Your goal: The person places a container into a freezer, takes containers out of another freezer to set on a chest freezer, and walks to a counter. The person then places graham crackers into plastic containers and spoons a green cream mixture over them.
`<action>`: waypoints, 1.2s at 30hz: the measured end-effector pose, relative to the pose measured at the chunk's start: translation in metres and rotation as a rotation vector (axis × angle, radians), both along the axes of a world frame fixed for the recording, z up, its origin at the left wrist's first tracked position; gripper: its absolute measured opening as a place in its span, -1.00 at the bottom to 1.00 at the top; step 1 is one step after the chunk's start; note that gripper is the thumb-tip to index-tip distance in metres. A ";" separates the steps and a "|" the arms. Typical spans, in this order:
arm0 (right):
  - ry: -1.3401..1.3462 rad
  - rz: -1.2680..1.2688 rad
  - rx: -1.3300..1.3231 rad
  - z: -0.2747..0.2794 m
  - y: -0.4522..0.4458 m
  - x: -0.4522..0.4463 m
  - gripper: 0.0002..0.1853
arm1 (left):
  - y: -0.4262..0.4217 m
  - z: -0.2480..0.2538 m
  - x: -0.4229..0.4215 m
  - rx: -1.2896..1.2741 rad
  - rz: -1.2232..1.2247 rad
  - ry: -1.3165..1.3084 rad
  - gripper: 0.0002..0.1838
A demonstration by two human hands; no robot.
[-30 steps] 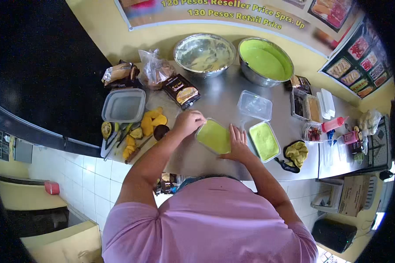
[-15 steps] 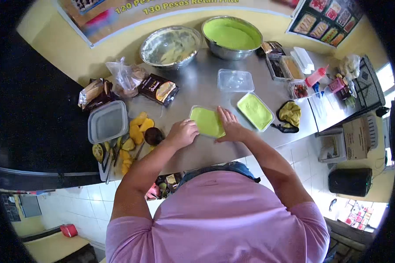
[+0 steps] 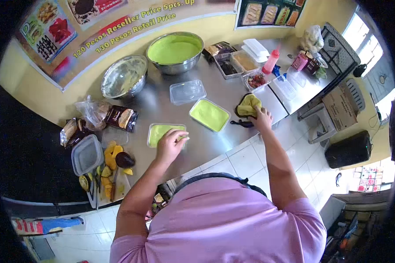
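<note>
My left hand is over the right part of a tub filled with green cream, its fingers bent together; whatever they may pinch is too small to make out. At the right, my right hand has its fingers on a crumpled yellow-green cloth with dark edging. A second tub of green cream lies between my hands. Behind the tubs sits a clear plastic container.
At the back are a smeared metal bowl and a bowl of green cream. Cut mango, a knife and an empty-looking tub are at left. Strawberries and a pink bottle stand at right.
My right hand has left the side of the green tub and moved right onto the cloth. My left hand has shifted over the tub. The view has turned to the right.
</note>
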State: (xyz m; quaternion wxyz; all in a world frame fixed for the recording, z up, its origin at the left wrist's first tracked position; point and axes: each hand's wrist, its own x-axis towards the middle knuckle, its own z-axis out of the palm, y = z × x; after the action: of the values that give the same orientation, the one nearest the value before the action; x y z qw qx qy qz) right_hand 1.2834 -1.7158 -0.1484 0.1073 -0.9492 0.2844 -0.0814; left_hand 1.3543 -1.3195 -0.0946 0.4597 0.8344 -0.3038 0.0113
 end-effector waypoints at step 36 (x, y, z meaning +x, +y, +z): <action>-0.426 0.585 0.301 0.094 0.088 0.014 -0.18 | 0.305 0.073 0.074 0.347 0.662 -0.190 -0.71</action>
State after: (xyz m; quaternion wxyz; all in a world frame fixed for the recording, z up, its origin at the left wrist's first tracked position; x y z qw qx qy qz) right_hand 1.2973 -1.6281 -0.0541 0.3204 -0.9257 -0.0181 -0.2000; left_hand 1.4281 -1.0144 -0.0218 0.2527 0.9480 -0.0567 0.1847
